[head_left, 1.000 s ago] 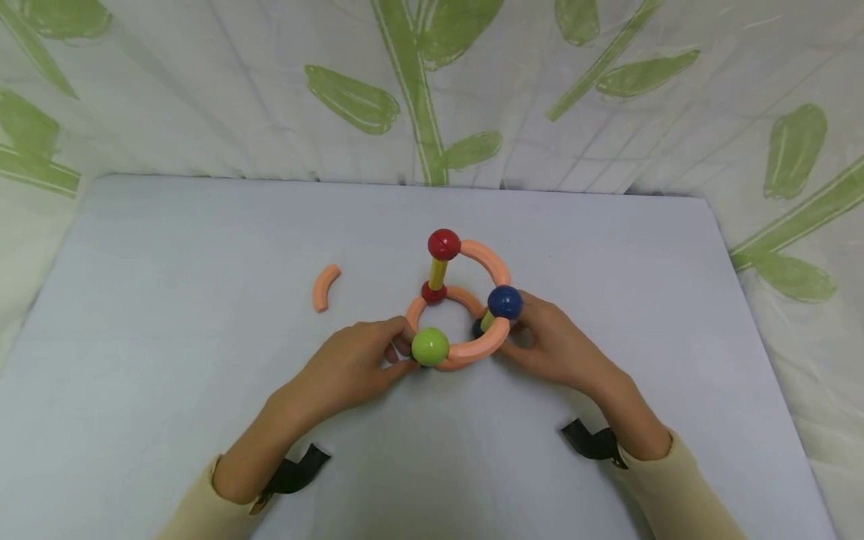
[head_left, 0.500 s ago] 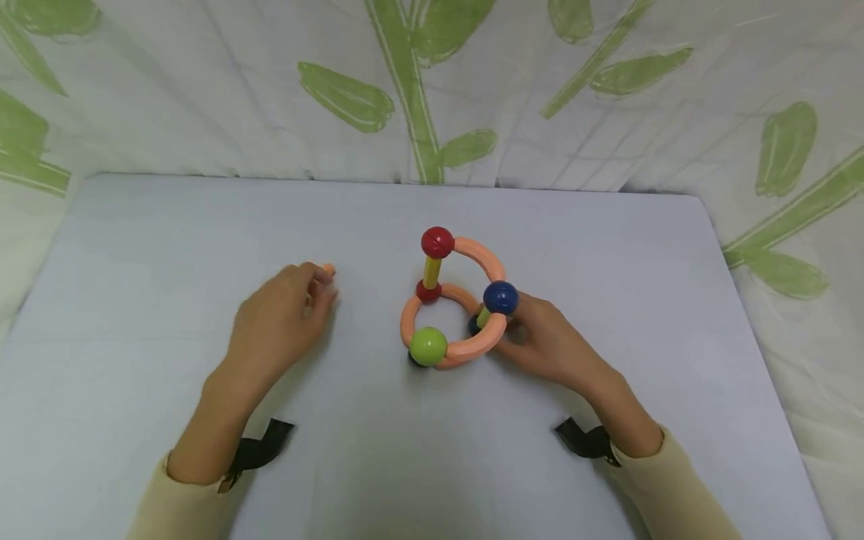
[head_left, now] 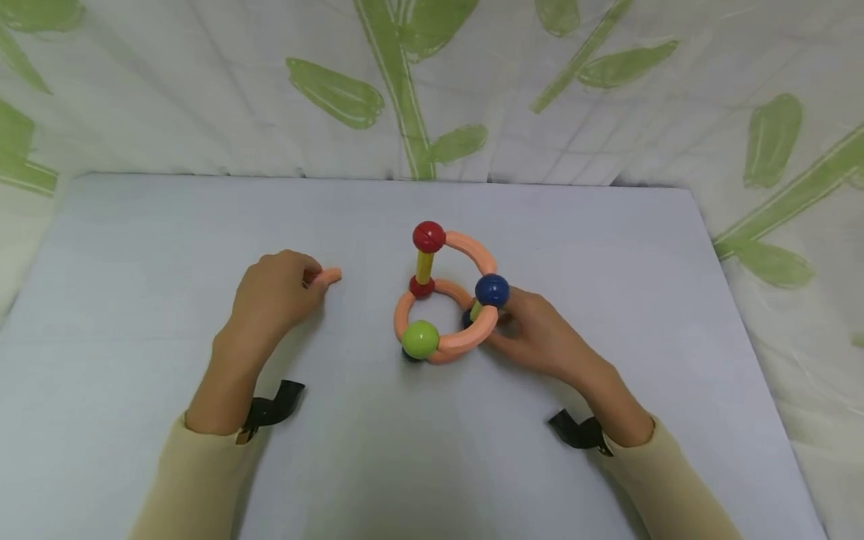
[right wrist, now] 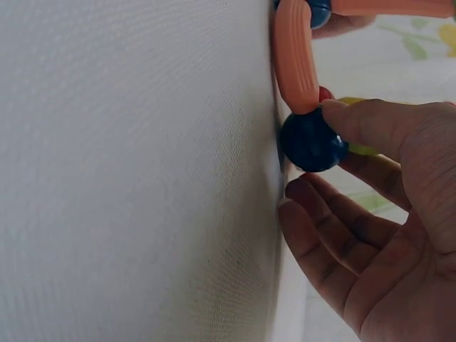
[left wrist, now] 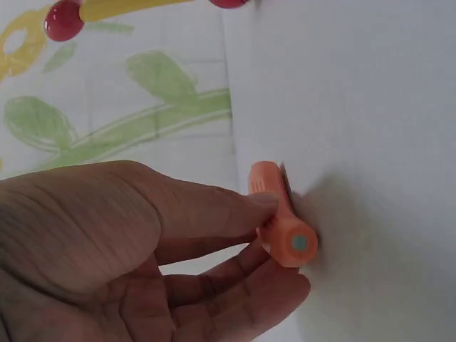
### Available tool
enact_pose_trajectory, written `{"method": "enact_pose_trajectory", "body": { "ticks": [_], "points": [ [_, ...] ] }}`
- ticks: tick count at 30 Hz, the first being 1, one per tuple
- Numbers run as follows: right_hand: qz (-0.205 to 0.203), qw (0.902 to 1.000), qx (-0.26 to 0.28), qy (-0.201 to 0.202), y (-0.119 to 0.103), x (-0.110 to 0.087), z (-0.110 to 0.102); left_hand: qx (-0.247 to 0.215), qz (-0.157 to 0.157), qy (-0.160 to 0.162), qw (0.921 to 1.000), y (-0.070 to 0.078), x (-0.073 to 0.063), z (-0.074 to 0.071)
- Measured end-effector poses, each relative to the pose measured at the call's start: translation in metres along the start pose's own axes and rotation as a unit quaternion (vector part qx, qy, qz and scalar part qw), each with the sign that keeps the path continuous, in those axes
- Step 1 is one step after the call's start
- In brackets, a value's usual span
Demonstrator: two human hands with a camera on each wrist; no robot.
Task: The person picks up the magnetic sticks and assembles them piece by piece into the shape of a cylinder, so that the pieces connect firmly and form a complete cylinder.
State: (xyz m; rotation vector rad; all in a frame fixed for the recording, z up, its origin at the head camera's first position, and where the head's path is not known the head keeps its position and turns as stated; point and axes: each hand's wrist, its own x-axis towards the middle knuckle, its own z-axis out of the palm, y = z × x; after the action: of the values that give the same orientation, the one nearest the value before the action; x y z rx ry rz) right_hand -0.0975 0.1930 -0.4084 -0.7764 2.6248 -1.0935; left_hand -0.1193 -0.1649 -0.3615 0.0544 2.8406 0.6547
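Note:
My left hand point(head_left: 277, 292) pinches a loose orange curved magnetic stick point(head_left: 328, 276) between thumb and fingers, left of the structure. The left wrist view shows its round end point(left wrist: 285, 251) with a grey disc in it. My right hand point(head_left: 540, 334) holds the structure's lower dark blue ball point(right wrist: 310, 142), thumb and fingers on it. Orange curved sticks form the structure's lower ring. A yellow rod point(head_left: 424, 267) stands between two red balls. Above, curved sticks run from the upper red ball point(head_left: 428, 237) through a blue ball point(head_left: 492, 290) to a green ball point(head_left: 421, 339).
A pale table point(head_left: 169, 225) lies under both hands. Behind it hangs a white curtain point(head_left: 223, 97) printed with green leaves. Black straps point(head_left: 277, 405) sit at both wrists, below cream sleeves.
My left hand has left the structure near the green ball, moved left to the loose curved stick and pinched it. My right hand stays at the structure. The head view has shifted slightly.

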Motion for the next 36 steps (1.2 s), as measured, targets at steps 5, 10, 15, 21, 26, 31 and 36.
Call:
{"method": "enact_pose_trajectory", "body": {
  "ticks": [5,10,15,21,26,31,36],
  "points": [
    [0.018,0.9998,-0.006,-0.007,-0.001,0.001,0.002,0.015,0.021,-0.035,0.9991,0.014,-0.002,-0.004],
    [0.022,0.9997,-0.009,-0.008,-0.002,0.0,0.003,-0.078,0.024,-0.105,0.9912,0.029,-0.005,-0.016],
    [0.027,0.9994,-0.018,-0.01,-0.003,-0.003,0.005,-0.196,0.033,-0.156,0.9674,0.038,-0.011,-0.022],
    [0.026,0.9989,-0.039,-0.009,-0.003,-0.006,0.005,-0.317,0.022,-0.205,0.9256,0.033,-0.011,-0.016],
    [0.018,0.999,-0.04,-0.007,-0.004,-0.003,0.003,-0.364,0.017,-0.217,0.9056,0.036,-0.008,-0.018],
    [0.017,0.9993,-0.032,-0.009,-0.004,0.0,0.002,-0.382,0.021,-0.21,0.8999,0.043,-0.004,-0.02],
    [0.024,0.9991,-0.033,-0.011,-0.004,0.0,0.002,-0.4,0.016,-0.213,0.891,0.046,-0.004,-0.015]
  ]
}}
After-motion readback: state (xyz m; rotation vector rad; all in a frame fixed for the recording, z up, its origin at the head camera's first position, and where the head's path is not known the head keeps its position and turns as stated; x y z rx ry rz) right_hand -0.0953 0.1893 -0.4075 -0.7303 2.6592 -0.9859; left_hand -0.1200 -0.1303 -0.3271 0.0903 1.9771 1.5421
